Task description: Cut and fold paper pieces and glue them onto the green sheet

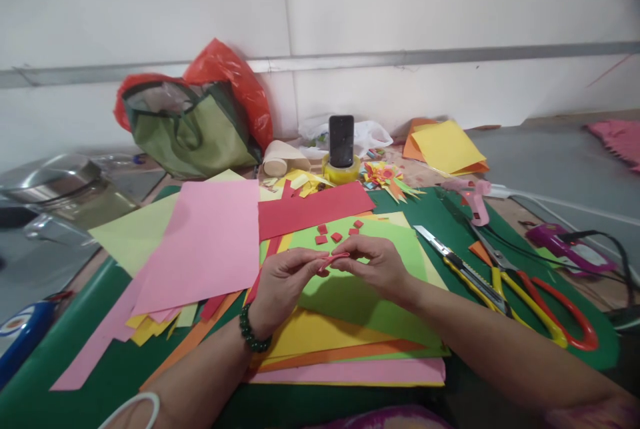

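Between both hands a small folded piece of red paper point(334, 259) is pinched, above a stack of coloured sheets. My left hand point(286, 277) holds its left end with thumb and fingers. At its right end, my right hand point(376, 266) pinches it between thumb and forefinger. Just beyond the fingers, several small red squares point(337, 237) lie on the light green sheet point(370, 302). A long red sheet point(315, 210) is behind them, and a pink sheet point(205, 242) lies to the left.
On the green mat point(400, 201) at right are a box cutter point(463, 269), scissors point(525, 285) and a pink glue gun point(471, 197). A phone point(341, 141) stands on yellow tape at the back, beside a paper flower point(385, 175). A green bag point(200, 132) sits back left.
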A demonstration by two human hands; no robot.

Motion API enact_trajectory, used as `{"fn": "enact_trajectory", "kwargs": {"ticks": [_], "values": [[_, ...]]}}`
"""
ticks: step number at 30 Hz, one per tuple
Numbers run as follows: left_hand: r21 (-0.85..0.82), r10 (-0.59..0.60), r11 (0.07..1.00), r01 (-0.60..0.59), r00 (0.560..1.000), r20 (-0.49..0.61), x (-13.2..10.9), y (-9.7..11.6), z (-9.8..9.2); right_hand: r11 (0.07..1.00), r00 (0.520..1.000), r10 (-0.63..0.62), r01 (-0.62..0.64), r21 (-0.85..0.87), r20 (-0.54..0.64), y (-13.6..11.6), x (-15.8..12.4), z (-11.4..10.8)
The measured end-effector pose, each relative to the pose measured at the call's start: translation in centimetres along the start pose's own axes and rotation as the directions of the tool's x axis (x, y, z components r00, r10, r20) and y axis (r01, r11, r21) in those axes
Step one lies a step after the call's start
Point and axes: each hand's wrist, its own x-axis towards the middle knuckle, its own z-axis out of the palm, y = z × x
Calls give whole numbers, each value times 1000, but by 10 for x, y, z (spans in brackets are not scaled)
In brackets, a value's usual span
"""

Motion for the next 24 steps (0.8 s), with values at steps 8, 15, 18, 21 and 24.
{"fn": "enact_trajectory", "kwargs": {"ticks": [8,15,18,21,24], "values": [[11,47,999,-47,999,-23,0,1,1,997,998,-61,62,-43,17,-3,-1,1],[4,10,1000,-10,1000,-5,-1,0,3,995,999,-46,48,-86,23,-4,-2,-1],[-20,-7,1000,8,1000,21,-1,-1,3,994,999,-18,21,-103,34,-6,-1,-2],[-14,-5,1000,6,997,71,-2,-2,2,995,1000,8,-7,-102,11,-6,-1,-2],[-25,-14,1000,17,993,113,-3,-2,2,995,999,38,-39,-93,-9,-6,0,-1]]}}
